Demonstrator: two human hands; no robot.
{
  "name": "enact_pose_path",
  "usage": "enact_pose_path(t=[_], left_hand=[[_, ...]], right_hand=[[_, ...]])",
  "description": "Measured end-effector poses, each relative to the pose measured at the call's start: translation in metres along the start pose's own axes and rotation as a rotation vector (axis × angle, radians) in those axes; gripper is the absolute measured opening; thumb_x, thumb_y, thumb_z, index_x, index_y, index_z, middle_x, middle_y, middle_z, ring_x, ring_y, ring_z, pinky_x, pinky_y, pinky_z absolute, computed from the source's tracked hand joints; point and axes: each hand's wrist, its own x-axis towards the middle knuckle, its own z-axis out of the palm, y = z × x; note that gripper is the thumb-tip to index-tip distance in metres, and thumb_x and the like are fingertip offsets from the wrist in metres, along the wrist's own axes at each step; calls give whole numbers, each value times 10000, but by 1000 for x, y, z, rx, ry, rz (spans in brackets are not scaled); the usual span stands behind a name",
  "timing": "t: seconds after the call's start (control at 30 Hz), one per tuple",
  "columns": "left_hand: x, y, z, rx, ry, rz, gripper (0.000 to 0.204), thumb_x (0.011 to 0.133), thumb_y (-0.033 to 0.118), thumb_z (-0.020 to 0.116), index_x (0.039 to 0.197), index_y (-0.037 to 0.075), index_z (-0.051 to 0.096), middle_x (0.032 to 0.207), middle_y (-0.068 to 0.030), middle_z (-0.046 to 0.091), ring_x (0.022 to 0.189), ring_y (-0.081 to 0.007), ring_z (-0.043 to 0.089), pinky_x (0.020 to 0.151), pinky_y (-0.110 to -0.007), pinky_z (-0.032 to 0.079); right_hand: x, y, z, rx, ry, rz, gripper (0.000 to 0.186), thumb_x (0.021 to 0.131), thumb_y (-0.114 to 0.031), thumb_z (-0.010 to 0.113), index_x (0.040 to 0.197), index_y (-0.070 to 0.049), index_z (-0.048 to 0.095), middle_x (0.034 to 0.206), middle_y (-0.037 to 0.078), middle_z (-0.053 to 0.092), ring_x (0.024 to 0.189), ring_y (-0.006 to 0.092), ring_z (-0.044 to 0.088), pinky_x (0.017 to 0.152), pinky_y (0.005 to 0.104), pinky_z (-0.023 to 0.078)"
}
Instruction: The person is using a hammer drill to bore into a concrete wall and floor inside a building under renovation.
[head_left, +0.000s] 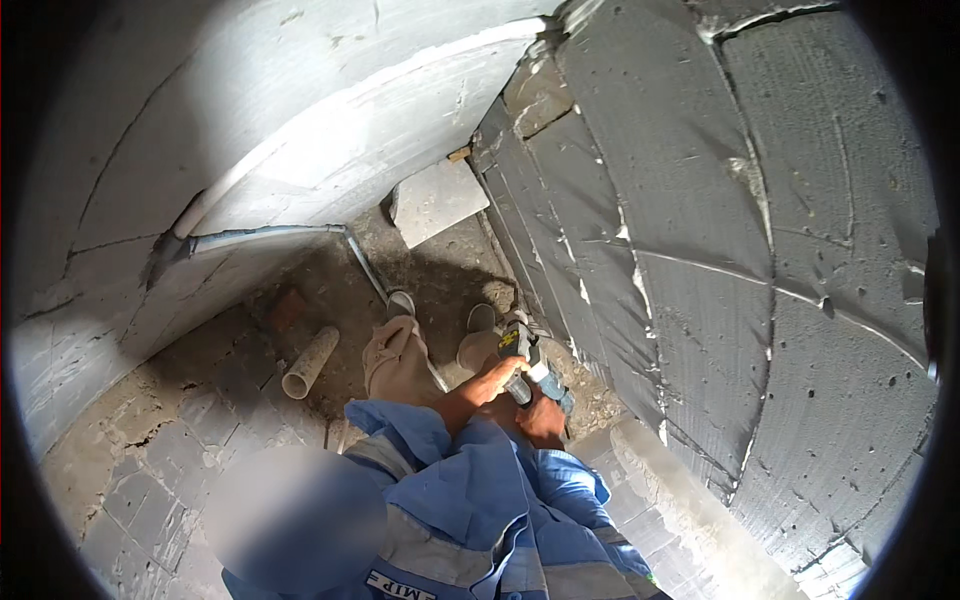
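Note:
Both my hands are on a handheld power tool [514, 344] with a dark head, a yellow marking and a teal rear body. Its exact kind is hard to make out. My left hand [500, 378] closes around the front part, beside a short dark cylinder that looks like a side handle. Lower and to the right, my right hand [543, 420] wraps the rear body. The tool is held low over my legs, near the foot of the grey block wall [700, 270]. Its working end is not clearly visible.
A pale slab [438, 202] lies in the far corner. On the floor to my left is a short plastic pipe piece [311, 362]. A white pipe [270, 147] is set in the left wall. Rubble [590, 392] lines the right wall's base, and a long pale board [690, 510] lies lower right.

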Motion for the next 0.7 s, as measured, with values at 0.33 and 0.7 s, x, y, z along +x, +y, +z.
enact_pose_path(t=[0.33, 0.7], left_hand=[[-6, -9, -12, -550, 337, -580, 479, 724, 412, 708, 1116, 170, 581, 1179, -80, 513, 1117, -268, 473, 970, -450, 358], [9, 24, 12, -622, 314, -919, 316, 944, 228, 519, 1237, 112, 490, 1138, -43, 512, 1031, -120, 517, 888, -273, 431]], right_hand=[[17, -20, 7, -95, -43, -9, 657, 720, -315, 690, 1334, -205, 483, 967, 225, 680, 898, 394, 665, 792, 495, 529], [-37, -28, -24, -2, 15, 4, 665, 675, -201, 706, 1306, -107, 518, 897, 235, 680, 859, 391, 666, 776, 465, 527]])
